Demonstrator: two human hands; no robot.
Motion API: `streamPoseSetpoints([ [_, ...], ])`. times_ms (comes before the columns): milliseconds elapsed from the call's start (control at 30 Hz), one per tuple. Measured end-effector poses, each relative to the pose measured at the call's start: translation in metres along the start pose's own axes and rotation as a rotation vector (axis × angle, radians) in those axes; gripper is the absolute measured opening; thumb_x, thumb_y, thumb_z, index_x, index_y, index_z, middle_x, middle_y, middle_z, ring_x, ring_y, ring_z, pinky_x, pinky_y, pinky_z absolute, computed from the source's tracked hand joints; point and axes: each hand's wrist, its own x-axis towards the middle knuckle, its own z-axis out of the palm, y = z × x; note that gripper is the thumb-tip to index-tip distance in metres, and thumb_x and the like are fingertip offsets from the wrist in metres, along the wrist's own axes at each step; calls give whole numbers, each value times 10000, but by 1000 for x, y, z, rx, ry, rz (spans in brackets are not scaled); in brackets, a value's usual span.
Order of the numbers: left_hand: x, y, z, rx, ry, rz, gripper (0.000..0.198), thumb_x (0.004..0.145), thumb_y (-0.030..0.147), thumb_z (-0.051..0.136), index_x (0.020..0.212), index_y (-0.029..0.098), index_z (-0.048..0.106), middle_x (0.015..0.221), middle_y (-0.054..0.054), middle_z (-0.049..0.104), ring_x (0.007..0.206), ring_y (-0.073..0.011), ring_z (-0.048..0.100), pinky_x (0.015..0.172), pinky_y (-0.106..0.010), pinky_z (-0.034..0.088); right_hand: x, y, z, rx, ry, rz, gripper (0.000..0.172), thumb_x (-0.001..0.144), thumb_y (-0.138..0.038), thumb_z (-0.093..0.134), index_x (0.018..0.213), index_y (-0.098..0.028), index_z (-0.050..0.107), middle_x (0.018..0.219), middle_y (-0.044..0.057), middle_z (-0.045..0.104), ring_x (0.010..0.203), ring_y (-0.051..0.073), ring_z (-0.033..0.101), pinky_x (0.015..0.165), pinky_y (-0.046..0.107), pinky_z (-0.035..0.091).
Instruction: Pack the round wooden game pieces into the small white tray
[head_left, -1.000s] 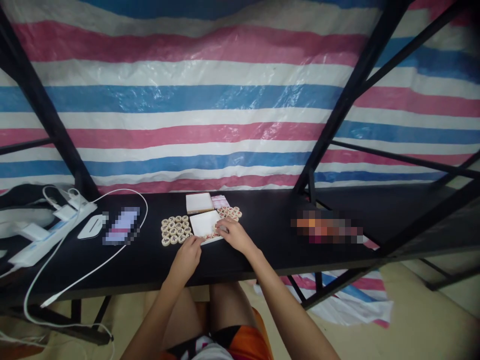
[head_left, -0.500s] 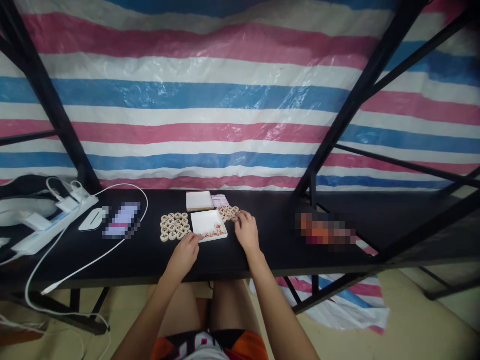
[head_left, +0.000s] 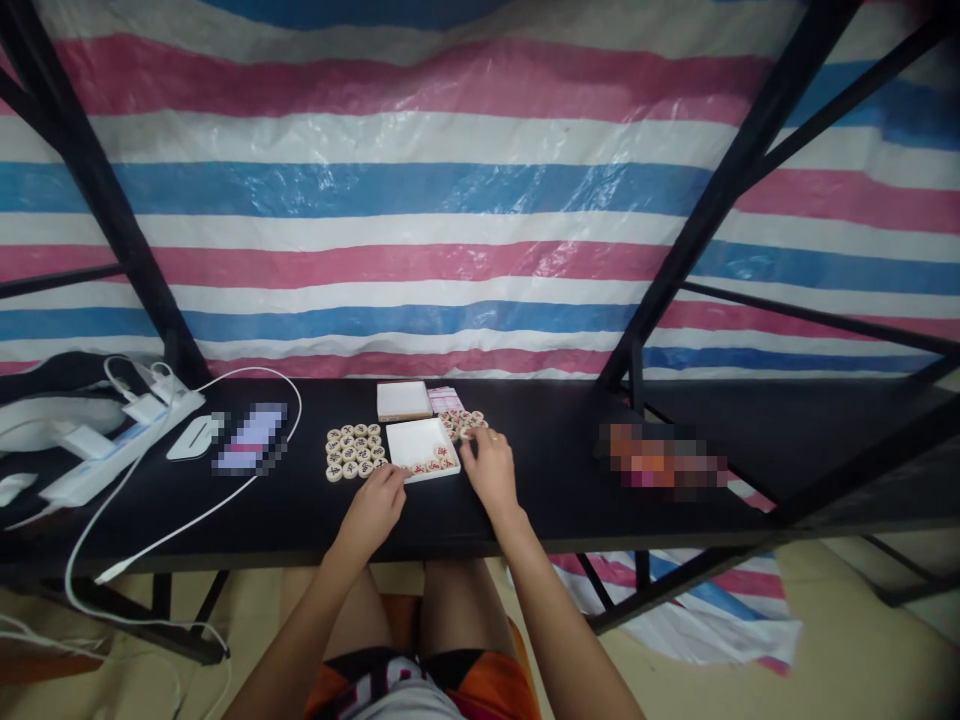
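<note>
A shallow white box point(head_left: 414, 440) lies on the black table, with several red-marked Chinese chess pieces point(head_left: 441, 464) along its front and right sides. My left hand point(head_left: 379, 500) is closed at the box's front left corner, its fingertips on the edge there. Just right of the box, my right hand point(head_left: 489, 465) has its fingers bent onto a round piece at the near side of a cluster of red-marked pieces point(head_left: 472, 418). To the left, black-lettered pieces point(head_left: 352, 450) stand in neat rows; my left hand partly hides the nearest one.
Behind the box are an open box lid point(head_left: 403, 400) and a pink-and-white paper point(head_left: 444, 399). At left lie a blurred phone point(head_left: 251, 438), a white cable point(head_left: 180, 525) and a power strip point(head_left: 124, 450). A blurred orange item point(head_left: 660, 458) sits at right.
My right hand has shifted slightly toward the box, fingers still at the red-marked pieces. My left hand stays at the box corner. The whole view has moved a little.
</note>
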Motion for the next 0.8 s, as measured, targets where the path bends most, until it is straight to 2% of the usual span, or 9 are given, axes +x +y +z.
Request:
streamPoseSetpoints([
  [100,1,-1,1,-8,-2,4,278,862,77,404,1044,174,590,975,-72,590,941,-190,572,883,-353,477,-2,-15,3,114,-64,-288,190,892,-237,449,986,-182,604,1024,79,628,985,213,505,830,310,359],
  [167,1,-1,1,-6,2,13,277,866,82,401,1047,175,589,976,-72,588,942,-188,571,887,-352,476,-3,-20,6,159,-116,-353,175,885,-218,466,981,-191,609,1010,64,636,997,206,504,836,304,357],
  [367,1,0,0,25,-6,15,262,868,97,409,1045,169,589,959,-70,591,921,-187,574,878,-357,480,0,-17,15,204,-190,-342,155,882,-199,483,921,-190,633,954,48,655,973,193,518,835,296,358],
  [800,1,0,0,2,41,30,257,856,108,429,1029,194,597,954,-57,601,921,-180,585,872,-350,492,-3,-19,4,197,-152,-371,178,895,-236,482,878,-190,653,884,48,677,925,193,534,796,303,352],
])
